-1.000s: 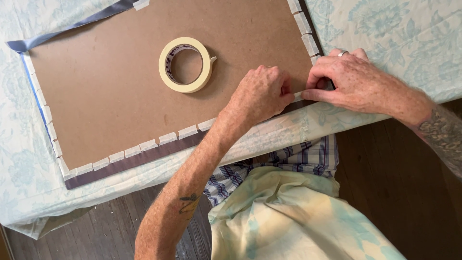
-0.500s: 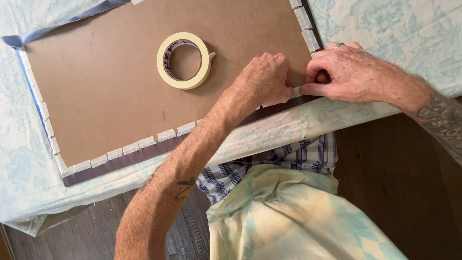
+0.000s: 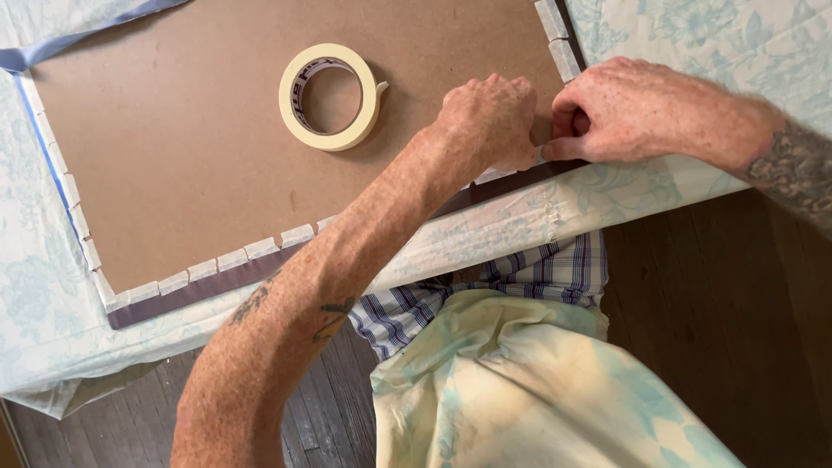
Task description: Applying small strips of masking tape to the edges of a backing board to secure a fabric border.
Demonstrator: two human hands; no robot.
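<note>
A brown backing board (image 3: 191, 147) lies on a pale floral cloth, its edges lined with short strips of masking tape (image 3: 260, 250). A roll of masking tape (image 3: 331, 97) rests flat on the board. My left hand (image 3: 490, 121) reaches in from the lower left, fingers curled, pressing a small tape strip (image 3: 539, 157) at the board's near right corner. My right hand (image 3: 633, 108) comes from the right and pinches the same strip with thumb and forefinger. The two hands touch each other there, and most of the strip is hidden under them.
The floral cloth (image 3: 676, 35) covers the table and hangs over its near edge. A dark purple frame border (image 3: 186, 295) shows along the board's near side, and a blue border (image 3: 52, 156) on the left. A dark wooden floor (image 3: 728, 347) lies below, with my clothing in front.
My hands have drawn together at the corner, covering the small tape strip that showed between them. The left forearm swung slightly right; the roll stays put.
</note>
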